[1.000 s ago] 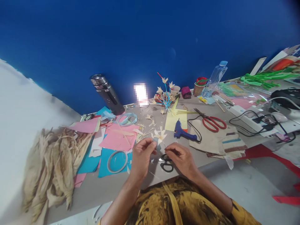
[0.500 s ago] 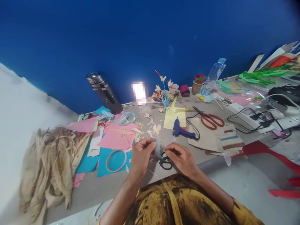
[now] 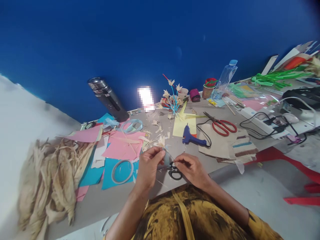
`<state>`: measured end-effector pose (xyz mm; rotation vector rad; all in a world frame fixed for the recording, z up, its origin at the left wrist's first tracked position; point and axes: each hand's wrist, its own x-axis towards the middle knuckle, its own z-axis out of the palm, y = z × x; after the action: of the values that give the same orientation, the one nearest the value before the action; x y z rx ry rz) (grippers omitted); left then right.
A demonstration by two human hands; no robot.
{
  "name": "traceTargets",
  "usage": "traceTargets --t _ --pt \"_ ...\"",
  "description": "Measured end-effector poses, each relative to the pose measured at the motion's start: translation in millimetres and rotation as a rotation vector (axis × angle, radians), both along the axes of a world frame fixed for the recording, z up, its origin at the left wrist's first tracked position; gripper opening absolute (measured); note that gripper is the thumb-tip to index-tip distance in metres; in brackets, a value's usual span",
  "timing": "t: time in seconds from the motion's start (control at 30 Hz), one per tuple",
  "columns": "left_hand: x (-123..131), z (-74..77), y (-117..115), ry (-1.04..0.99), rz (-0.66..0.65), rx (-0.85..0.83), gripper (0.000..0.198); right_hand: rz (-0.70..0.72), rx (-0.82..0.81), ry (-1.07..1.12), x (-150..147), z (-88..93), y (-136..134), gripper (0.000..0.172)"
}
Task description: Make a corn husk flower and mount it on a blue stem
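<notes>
In the middle of the head view, my left hand (image 3: 150, 164) pinches a small cream husk flower (image 3: 161, 141) near its base. A pale blue strip (image 3: 167, 157) hangs down beside those fingertips. My right hand (image 3: 191, 167) is closed on the lower end of the flower's thin stem (image 3: 171, 155), which slants between both hands. Under them lie black-handled scissors (image 3: 175, 175), partly hidden by my fingers. Beyond my right hand rests a blue glue gun (image 3: 191, 137). Several similar flowers on blue stems (image 3: 173, 100) stand at the back.
Dried husks (image 3: 55, 180) hang over the table's left edge. Coloured paper (image 3: 125, 145) and a tape roll (image 3: 122, 171) lie left. Red-handled scissors (image 3: 223, 127), a cloth (image 3: 215, 143) and a power strip (image 3: 261, 121) are right. A dark flask (image 3: 108, 98) leans at the back.
The flower has tilted left, and its stem now slants more. My right hand has shifted slightly down and left. The whole view has moved a little.
</notes>
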<state>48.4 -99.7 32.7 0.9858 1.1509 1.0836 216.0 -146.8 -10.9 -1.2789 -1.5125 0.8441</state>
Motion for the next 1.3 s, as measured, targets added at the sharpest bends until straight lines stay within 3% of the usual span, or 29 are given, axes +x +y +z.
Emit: traceTargets --t 0.2,0.47,1.0,1.3 --pt "-2.0 -7.5 -1.2 -0.081 0.018 -0.045 0.021 -0.012 -0.026 0.014 -2.0 -2.9 -0.2 0.012" --pt "1.0 -10.0 -1.4 -0.027 0.054 -0.05 0.024 -0.002 -0.044 0.031 -3.4 -2.1 -0.2 0.012" --pt "6.4 -9.4 2.4 0.053 0.022 -0.004 0.02 -0.024 -0.09 0.055 -4.9 -4.3 -0.7 0.011" --pt "11.9 -4.4 0.4 -0.021 0.062 -0.013 0.026 0.011 -0.156 0.109 -6.6 -2.6 -2.8 0.011"
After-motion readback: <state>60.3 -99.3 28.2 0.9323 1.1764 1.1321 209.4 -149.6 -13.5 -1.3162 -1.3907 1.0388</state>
